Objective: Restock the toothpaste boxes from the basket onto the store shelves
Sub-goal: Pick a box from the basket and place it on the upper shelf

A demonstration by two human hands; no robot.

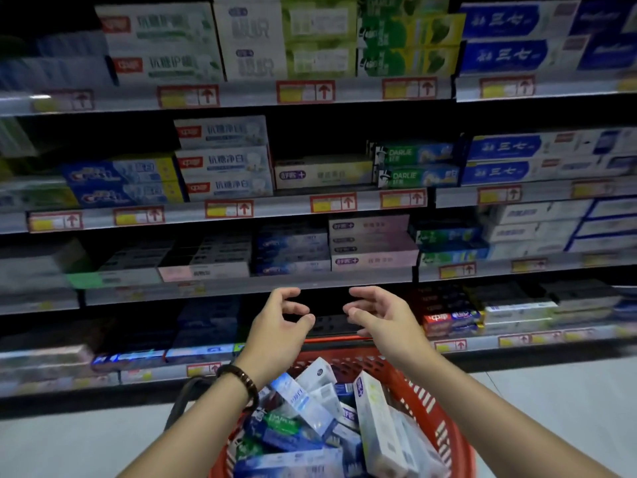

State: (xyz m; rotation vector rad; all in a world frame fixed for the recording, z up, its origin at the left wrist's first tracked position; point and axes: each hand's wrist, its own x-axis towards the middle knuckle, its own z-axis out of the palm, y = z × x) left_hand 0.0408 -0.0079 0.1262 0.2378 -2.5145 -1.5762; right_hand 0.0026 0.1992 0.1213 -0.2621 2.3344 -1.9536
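A red plastic basket point(427, 405) stands on the floor below me, filled with several toothpaste boxes point(310, 405) in white, blue and green. Both my hands hover above the basket's far rim, in front of a dark gap in the lower shelf point(324, 305). My left hand point(279, 322) and my right hand point(379, 315) face each other with loosely curled fingers and hold nothing. A dark bead bracelet is on my left wrist.
Store shelves point(310, 205) with stacked toothpaste boxes fill the view in several tiers, each edged with red and yellow price tags point(332, 203). A black basket handle point(179, 398) hangs at the left. Pale floor lies on either side of the basket.
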